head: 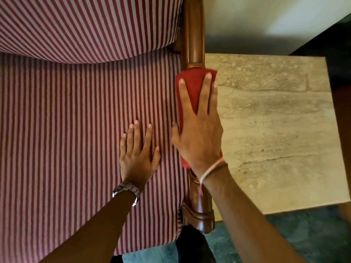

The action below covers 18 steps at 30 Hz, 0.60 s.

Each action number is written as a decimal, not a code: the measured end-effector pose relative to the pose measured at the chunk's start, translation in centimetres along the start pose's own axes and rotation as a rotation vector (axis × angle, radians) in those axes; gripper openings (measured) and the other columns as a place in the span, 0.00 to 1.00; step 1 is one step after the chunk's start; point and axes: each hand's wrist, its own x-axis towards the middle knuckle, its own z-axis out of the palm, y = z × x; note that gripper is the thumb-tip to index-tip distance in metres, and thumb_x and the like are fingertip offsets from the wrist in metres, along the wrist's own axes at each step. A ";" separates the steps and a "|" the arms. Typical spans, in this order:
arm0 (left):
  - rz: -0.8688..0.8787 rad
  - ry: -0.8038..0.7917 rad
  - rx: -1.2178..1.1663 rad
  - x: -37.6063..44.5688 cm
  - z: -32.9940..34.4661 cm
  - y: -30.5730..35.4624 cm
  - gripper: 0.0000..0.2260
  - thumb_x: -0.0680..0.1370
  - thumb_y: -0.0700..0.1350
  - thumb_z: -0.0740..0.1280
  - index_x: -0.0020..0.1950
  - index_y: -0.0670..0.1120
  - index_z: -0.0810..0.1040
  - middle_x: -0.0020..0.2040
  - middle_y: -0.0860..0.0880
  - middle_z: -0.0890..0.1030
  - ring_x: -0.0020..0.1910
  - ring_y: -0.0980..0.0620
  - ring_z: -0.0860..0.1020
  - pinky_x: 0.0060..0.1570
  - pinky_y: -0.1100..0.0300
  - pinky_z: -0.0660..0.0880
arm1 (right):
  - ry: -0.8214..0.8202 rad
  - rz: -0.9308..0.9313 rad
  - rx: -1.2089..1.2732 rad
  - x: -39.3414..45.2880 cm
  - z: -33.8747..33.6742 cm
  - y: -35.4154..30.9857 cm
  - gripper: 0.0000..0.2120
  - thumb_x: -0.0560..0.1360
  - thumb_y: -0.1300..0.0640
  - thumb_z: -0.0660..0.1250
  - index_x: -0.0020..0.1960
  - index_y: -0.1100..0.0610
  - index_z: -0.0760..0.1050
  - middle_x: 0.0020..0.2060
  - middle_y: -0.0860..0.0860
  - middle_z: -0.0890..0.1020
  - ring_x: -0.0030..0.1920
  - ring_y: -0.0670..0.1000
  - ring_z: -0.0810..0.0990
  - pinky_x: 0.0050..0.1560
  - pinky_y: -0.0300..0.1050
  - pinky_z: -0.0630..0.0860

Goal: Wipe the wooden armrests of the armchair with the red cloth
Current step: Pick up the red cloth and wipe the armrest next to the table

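The armchair's right wooden armrest (193, 35) runs from top to bottom in the middle of the head view. The red cloth (191, 86) is draped over its middle stretch. My right hand (199, 130) lies flat on the cloth with fingers spread, pressing it onto the wood. The armrest's carved front end (201, 215) shows below my wrist. My left hand (138, 154) rests flat and empty on the striped seat cushion (76, 139), just left of the armrest. The other armrest is out of view.
A stone-topped side table (275, 130) stands right against the armrest on the right. The striped back cushion (85, 25) fills the top left. A pale wall (266, 19) lies behind, and dark teal floor (303, 234) shows at the bottom right.
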 end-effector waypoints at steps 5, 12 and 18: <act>0.005 -0.015 -0.006 0.3 -0.7 0.0 0.30 0.82 0.60 0.53 0.82 0.49 0.56 0.83 0.39 0.58 0.81 0.40 0.59 0.78 0.42 0.60 | 0.025 0.016 0.009 -2.3 0.4 0.4 0.46 0.76 0.48 0.70 0.84 0.45 0.44 0.84 0.59 0.43 0.84 0.62 0.46 0.76 0.62 0.70; -0.045 -0.054 -0.191 0.9 -3.7 0.9 0.25 0.82 0.54 0.58 0.76 0.43 0.70 0.78 0.36 0.67 0.78 0.38 0.66 0.76 0.41 0.65 | 0.058 0.026 -0.032 -3.9 1.3 0.6 0.42 0.78 0.37 0.64 0.84 0.46 0.48 0.84 0.61 0.46 0.84 0.64 0.52 0.74 0.62 0.70; -0.203 -0.133 -0.955 1.9 -9.3 3.4 0.19 0.82 0.57 0.53 0.64 0.50 0.76 0.46 0.54 0.79 0.40 0.60 0.76 0.41 0.61 0.76 | 0.113 0.060 0.344 1.0 -0.3 0.2 0.35 0.83 0.37 0.55 0.84 0.45 0.46 0.85 0.55 0.49 0.84 0.55 0.50 0.82 0.61 0.57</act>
